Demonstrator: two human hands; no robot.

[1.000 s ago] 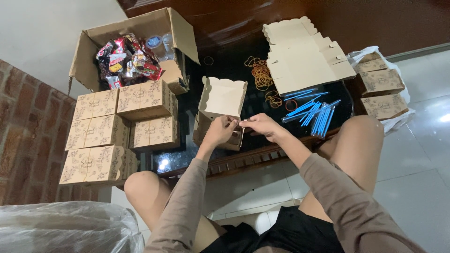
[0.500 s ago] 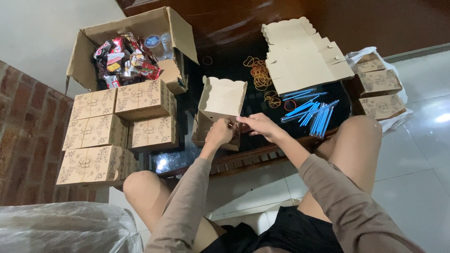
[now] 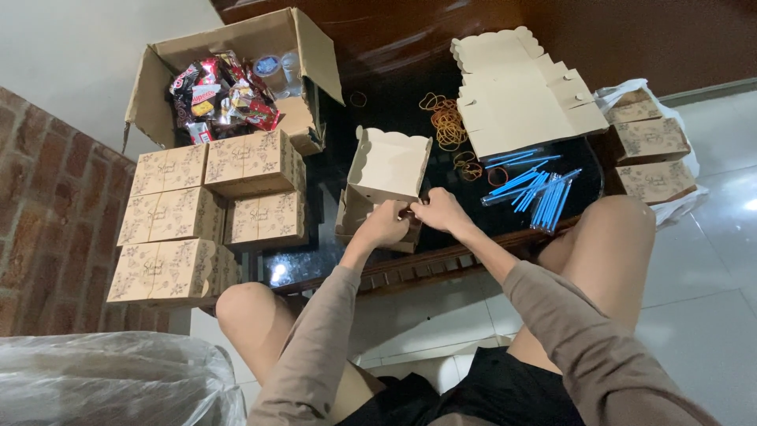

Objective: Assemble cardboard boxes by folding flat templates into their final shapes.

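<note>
The dark glossy tabletop (image 3: pixel 378 118) carries nearly everything, and the open favour box (image 3: pixel 386 185) at its near middle serves as the landmark. Far left of that box stands a large brown carton (image 3: pixel 236 47), flaps open, filled with bright snack packets (image 3: pixel 217 99). Left of the box, and nearer the brick wall, sits a stack of closed patterned boxes (image 3: pixel 209 209) in rows. To the far right of it lie flat, unfolded box blanks (image 3: pixel 524 95) with scalloped edges, and beyond them more closed boxes in a white plastic bag (image 3: pixel 650 142). Right of the box, a loose bunch of blue straws (image 3: pixel 536 193) spreads on the glass; just behind and right of it lies a scatter of rubber bands (image 3: pixel 448 126) (tan and orange). The box itself is small, cream inside, its lid upright. The left hand (image 3: pixel 384 225) has its grip closed on the box's near front edge. The right hand (image 3: pixel 441 211) meets it there, fingers pinched at the same edge; what they pinch I cannot tell.
</note>
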